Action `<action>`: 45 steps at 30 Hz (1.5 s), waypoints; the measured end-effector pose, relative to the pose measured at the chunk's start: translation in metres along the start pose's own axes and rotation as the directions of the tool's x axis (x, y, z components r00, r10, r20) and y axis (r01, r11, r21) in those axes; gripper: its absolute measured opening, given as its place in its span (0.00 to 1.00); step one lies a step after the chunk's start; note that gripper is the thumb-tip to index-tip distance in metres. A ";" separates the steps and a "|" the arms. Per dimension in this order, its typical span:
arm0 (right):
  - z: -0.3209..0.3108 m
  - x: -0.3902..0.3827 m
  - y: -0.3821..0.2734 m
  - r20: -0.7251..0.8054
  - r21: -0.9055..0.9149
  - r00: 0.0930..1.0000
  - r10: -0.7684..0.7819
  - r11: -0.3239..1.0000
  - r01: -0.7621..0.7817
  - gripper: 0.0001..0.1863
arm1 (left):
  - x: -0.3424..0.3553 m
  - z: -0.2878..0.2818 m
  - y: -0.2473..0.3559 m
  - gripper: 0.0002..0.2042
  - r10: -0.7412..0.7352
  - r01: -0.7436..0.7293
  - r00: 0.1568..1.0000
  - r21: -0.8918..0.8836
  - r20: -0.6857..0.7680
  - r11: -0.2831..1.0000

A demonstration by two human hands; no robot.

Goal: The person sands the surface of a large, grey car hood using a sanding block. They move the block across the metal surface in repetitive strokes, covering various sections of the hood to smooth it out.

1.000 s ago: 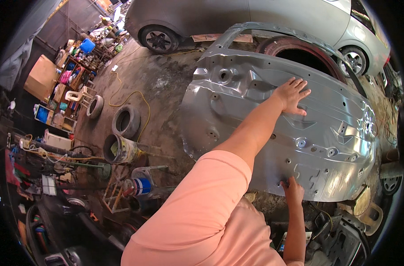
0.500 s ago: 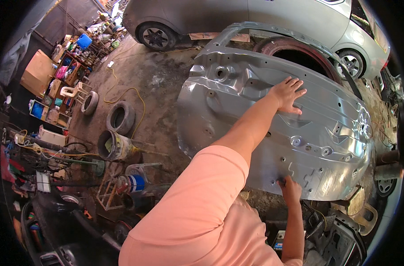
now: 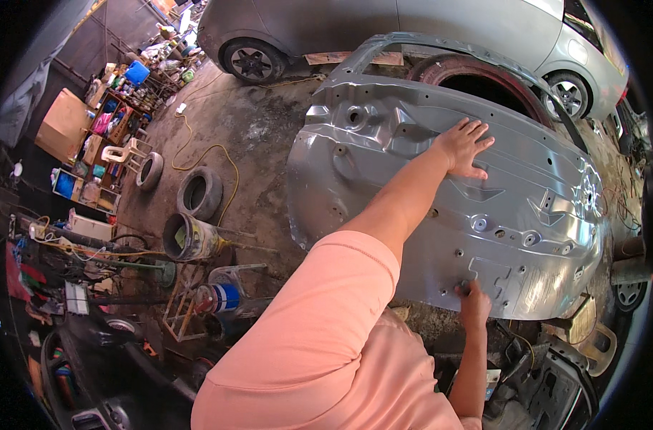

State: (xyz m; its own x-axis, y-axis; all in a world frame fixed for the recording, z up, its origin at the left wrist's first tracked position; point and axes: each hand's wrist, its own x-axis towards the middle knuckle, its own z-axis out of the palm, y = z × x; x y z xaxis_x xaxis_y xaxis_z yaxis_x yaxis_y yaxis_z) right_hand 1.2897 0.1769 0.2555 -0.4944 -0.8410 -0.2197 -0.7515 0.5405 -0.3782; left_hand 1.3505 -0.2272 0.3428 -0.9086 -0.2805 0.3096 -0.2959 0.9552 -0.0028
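A grey metal car door panel (image 3: pixel 383 215) lies slanted before me, its window frame at the far end. My left hand (image 3: pixel 464 148) is open and rests flat on the panel's upper middle, fingers spread. Close to the near edge, my right hand (image 3: pixel 474 304) is closed with its fingertips against the panel. A small dark thing shows at those fingertips, too small to make out. Around the right hand the panel has small holes and a pressed groove outline.
A large reddish tyre (image 3: pixel 441 72) stands behind the door panel, and a silver car (image 3: pixel 477 32) is parked beyond. To the left are a used tyre (image 3: pixel 200 193), a dirty bucket (image 3: pixel 197 236), a yellow cord (image 3: pixel 233 172) and a metal stool frame (image 3: pixel 179 308).
My right hand has shifted slightly up and right along the near part of the panel, still closed. My left hand stays spread in about the same place.
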 end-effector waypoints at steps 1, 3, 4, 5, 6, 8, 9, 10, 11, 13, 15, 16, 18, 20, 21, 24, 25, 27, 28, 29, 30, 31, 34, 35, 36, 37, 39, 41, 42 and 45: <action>-0.006 0.012 -0.005 -0.031 -0.002 0.999 0.022 1.000 -0.022 0.21 | 0.001 0.002 -0.001 0.50 0.003 -0.003 1.000 -0.002 -0.011 1.000; -0.002 0.023 -0.003 -0.054 0.065 0.999 0.010 0.998 -0.007 0.22 | 0.004 0.002 -0.004 0.49 0.017 -0.017 0.999 0.013 -0.033 1.000; 0.003 0.020 0.004 -0.064 0.096 0.997 0.041 0.995 -0.035 0.22 | 0.007 0.000 -0.001 0.49 0.045 -0.045 0.998 0.007 -0.043 0.999; 0.008 0.014 0.007 -0.004 0.044 1.000 -0.007 0.999 0.007 0.22 | 0.011 0.001 0.004 0.48 0.079 -0.080 0.995 -0.014 -0.053 0.997; 0.011 0.007 0.012 0.065 -0.018 0.997 -0.033 0.999 0.034 0.22 | 0.012 -0.004 0.004 0.47 0.106 -0.110 0.990 -0.038 -0.095 0.993; 0.002 0.010 0.012 0.155 -0.071 0.983 -0.094 0.992 0.106 0.21 | 0.009 -0.004 0.001 0.45 0.094 -0.099 0.989 -0.031 -0.118 0.995; -0.005 0.021 0.004 0.131 -0.062 0.985 -0.115 0.990 0.124 0.21 | 0.000 -0.001 -0.006 0.45 0.100 -0.093 0.983 0.053 -0.154 0.994; -0.015 0.031 -0.001 0.064 0.023 0.993 -0.099 0.995 0.097 0.21 | 0.003 0.005 -0.004 0.45 0.101 -0.093 0.984 0.061 -0.146 0.994; -0.026 0.049 -0.004 0.017 0.072 0.999 -0.044 0.996 0.043 0.21 | 0.004 0.007 -0.006 0.45 0.092 -0.080 0.986 0.087 -0.137 0.993; -0.036 0.061 -0.005 -0.023 0.142 0.997 0.074 0.987 -0.070 0.21 | 0.010 0.010 -0.004 0.48 0.035 -0.031 0.999 0.143 -0.026 0.989; -0.033 0.058 -0.007 -0.009 0.192 0.985 0.171 0.967 -0.166 0.22 | 0.009 0.012 0.002 0.47 0.014 -0.010 0.999 0.111 -0.035 0.994; -0.027 0.047 -0.006 0.028 0.161 0.990 0.142 0.976 -0.144 0.22 | 0.008 0.008 0.003 0.47 -0.004 0.008 0.999 0.104 -0.042 0.995; -0.013 0.025 -0.003 0.100 0.098 0.992 0.076 0.992 -0.085 0.22 | 0.013 -0.006 0.004 0.47 0.050 -0.049 0.999 0.065 -0.017 0.997; -0.010 0.026 -0.010 0.025 0.122 0.999 0.042 0.992 -0.045 0.23 | 0.012 -0.011 0.006 0.47 0.075 -0.075 0.997 0.048 0.010 0.996; -0.009 0.030 -0.013 -0.014 0.133 1.000 0.025 0.991 -0.023 0.24 | 0.011 -0.012 0.008 0.47 0.073 -0.074 0.997 0.048 0.017 0.996; -0.032 0.064 -0.036 -0.091 0.189 0.992 0.083 0.980 -0.065 0.24 | 0.010 -0.015 0.004 0.48 0.067 -0.068 0.998 0.069 0.005 0.995; -0.033 0.070 -0.039 -0.129 0.207 0.986 0.107 0.975 -0.079 0.25 | 0.012 -0.015 0.004 0.48 0.068 -0.068 0.998 0.072 -0.006 0.995; -0.021 0.062 -0.041 -0.124 0.221 0.983 0.133 0.970 -0.103 0.24 | 0.010 -0.015 0.007 0.47 0.050 -0.051 0.999 0.062 0.016 0.997; -0.011 0.050 -0.040 -0.114 0.200 0.986 0.122 0.975 -0.097 0.24 | 0.011 -0.016 0.007 0.47 0.039 -0.040 0.999 0.058 0.021 0.998; -0.006 0.045 -0.040 -0.101 0.180 0.989 0.108 0.980 -0.089 0.23 | 0.011 -0.015 0.006 0.47 0.047 -0.048 0.999 0.059 0.014 0.997; -0.006 0.047 -0.038 -0.083 0.175 0.993 0.089 0.982 -0.073 0.23 | 0.012 -0.014 0.005 0.47 0.056 -0.056 0.998 0.060 0.007 0.997; -0.008 0.046 -0.037 -0.060 0.173 0.995 0.074 0.983 -0.063 0.24 | 0.010 -0.014 0.006 0.47 0.067 -0.068 0.998 0.059 0.005 0.996; -0.018 0.061 -0.038 -0.096 0.225 0.981 0.170 0.964 -0.145 0.24 | 0.009 -0.016 0.004 0.47 0.040 -0.041 0.999 0.058 0.023 0.997; -0.023 0.067 -0.040 -0.124 0.254 0.967 0.224 0.949 -0.187 0.24 | 0.009 -0.016 0.004 0.47 0.033 -0.035 0.999 0.060 0.031 0.998; -0.026 0.064 -0.044 -0.094 0.266 0.963 0.251 0.939 -0.218 0.24 | 0.009 -0.017 0.005 0.47 0.028 -0.031 0.999 0.062 0.039 0.998; -0.015 0.056 -0.045 -0.102 0.258 0.969 0.227 0.946 -0.194 0.24 | 0.012 -0.018 0.007 0.48 0.033 -0.035 0.998 0.063 0.045 0.997; 0.012 0.039 -0.042 -0.129 0.237 0.975 0.182 0.960 -0.148 0.25 | 0.017 -0.020 0.010 0.48 0.044 -0.046 0.997 0.028 0.061 0.999; 0.003 0.039 -0.048 -0.054 0.245 0.985 0.164 0.958 -0.146 0.22 | 0.014 -0.018 0.010 0.47 0.027 -0.029 0.999 0.059 0.031 0.998; -0.007 0.048 -0.047 -0.027 0.247 0.984 0.179 0.955 -0.167 0.21 | 0.012 -0.009 0.007 0.46 0.013 -0.012 1.000 0.094 -0.014 0.995; -0.022 0.065 -0.026 -0.209 0.424 0.946 0.247 0.895 -0.140 0.19 | 0.010 -0.012 0.009 0.45 0.003 -0.002 1.000 0.060 -0.022 0.998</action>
State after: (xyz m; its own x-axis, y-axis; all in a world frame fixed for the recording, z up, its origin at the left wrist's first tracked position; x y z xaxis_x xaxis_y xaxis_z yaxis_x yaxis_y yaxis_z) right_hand 1.2675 0.1086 0.2705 -0.7451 -0.6572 -0.1132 -0.4177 0.5922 -0.6890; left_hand 1.3420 -0.2201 0.3575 -0.9026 -0.2754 0.3308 -0.3116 0.9483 -0.0606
